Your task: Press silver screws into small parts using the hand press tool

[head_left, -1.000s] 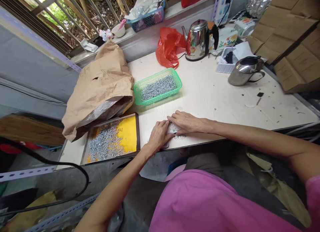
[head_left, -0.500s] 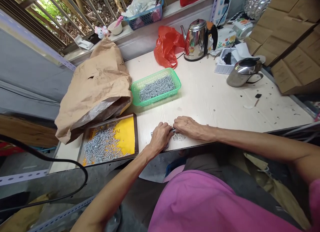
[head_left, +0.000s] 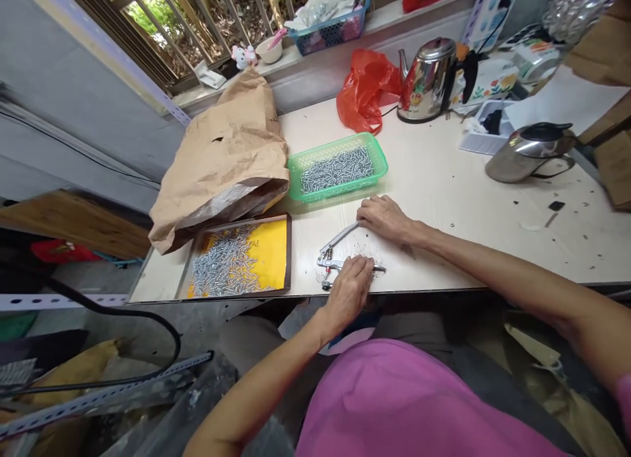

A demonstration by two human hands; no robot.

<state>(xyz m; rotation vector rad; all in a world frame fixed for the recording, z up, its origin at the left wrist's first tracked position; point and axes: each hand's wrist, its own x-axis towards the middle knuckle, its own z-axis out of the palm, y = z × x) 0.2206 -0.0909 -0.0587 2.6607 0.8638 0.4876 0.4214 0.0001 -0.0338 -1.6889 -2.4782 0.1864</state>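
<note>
A silver hand tool like a pair of pliers lies near the table's front edge, its two handles spread wide with a coil spring near the pivot. My right hand has its fingers closed around the end of the upper handle. Over the lower handle rests my left hand, fingers bent round it; the handle's tip sticks out beyond them. Small metal pins fill a green basket behind the hands. More pins lie on yellow paper in a shallow tray to the left. Whether a pin sits in the tool's jaws I cannot tell.
A brown paper bag leans beside the tray. Toward the back stand a red plastic bag and a steel kettle. A smaller steel pot is at the right, with scattered dark scraps before it.
My hands have moved apart: the right one up and away, the left one onto the lower handle. The tool's handles, mostly hidden before, now show spread open. The view has shifted.
</note>
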